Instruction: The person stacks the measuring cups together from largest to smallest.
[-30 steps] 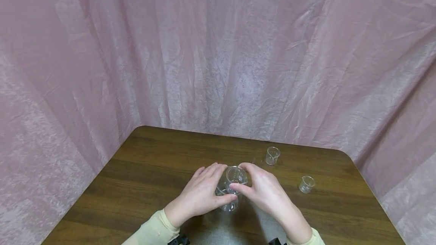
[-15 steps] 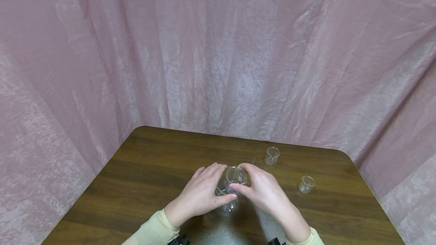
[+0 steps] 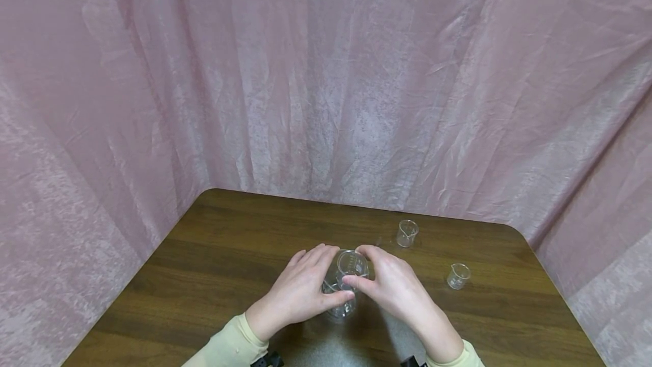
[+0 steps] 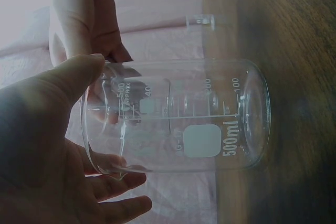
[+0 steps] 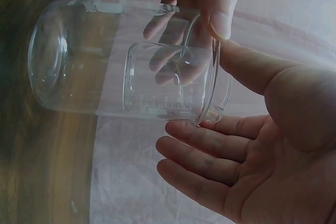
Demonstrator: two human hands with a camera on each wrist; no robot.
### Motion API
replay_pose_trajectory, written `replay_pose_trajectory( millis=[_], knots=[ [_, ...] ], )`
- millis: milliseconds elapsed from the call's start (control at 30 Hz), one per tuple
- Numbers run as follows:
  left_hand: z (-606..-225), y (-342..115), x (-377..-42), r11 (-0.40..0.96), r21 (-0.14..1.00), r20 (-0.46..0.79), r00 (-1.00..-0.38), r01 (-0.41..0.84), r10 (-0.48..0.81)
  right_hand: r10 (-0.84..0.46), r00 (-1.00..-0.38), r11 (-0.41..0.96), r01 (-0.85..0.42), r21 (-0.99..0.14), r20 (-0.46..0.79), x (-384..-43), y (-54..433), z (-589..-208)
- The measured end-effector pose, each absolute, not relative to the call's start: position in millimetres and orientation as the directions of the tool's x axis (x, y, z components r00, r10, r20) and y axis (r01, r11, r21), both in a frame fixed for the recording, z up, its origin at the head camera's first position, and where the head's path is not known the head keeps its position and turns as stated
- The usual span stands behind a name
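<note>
A clear glass 500 ml beaker (image 4: 202,140) stands upright on the brown table, its white markings showing in the left wrist view. Its upper rim is held by my left hand (image 3: 300,287), thumb on the near side and fingers round the far side. Partly inside its mouth sits a smaller glass beaker (image 5: 157,87) with graduations, its base hanging above the larger one's bottom. My right hand (image 3: 397,282) pinches this smaller beaker near its rim between thumb and fingers. In the head view both hands partly cover the glassware.
Two more small beakers stand to the right on the wooden table (image 3: 229,254): one beaker (image 3: 407,235) farther back, the other beaker (image 3: 459,277) nearer the right side. A pink curtain (image 3: 326,84) surrounds the table's back and sides.
</note>
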State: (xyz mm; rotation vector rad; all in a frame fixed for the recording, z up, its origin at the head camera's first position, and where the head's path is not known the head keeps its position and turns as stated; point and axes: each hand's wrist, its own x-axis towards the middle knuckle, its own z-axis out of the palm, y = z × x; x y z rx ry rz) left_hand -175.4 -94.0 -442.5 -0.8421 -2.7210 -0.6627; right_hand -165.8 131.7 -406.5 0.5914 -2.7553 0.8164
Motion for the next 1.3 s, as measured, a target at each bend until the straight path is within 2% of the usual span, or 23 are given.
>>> replay_pose_trajectory(
  millis=[1300],
  knots=[
    [-444.8,-94.9,-176.0,0.733,0.337,0.348,-0.801,0.591,0.486,-0.308,-0.903,0.779,-0.42,-0.466,0.3,-167.7,129.7,-411.0]
  ],
)
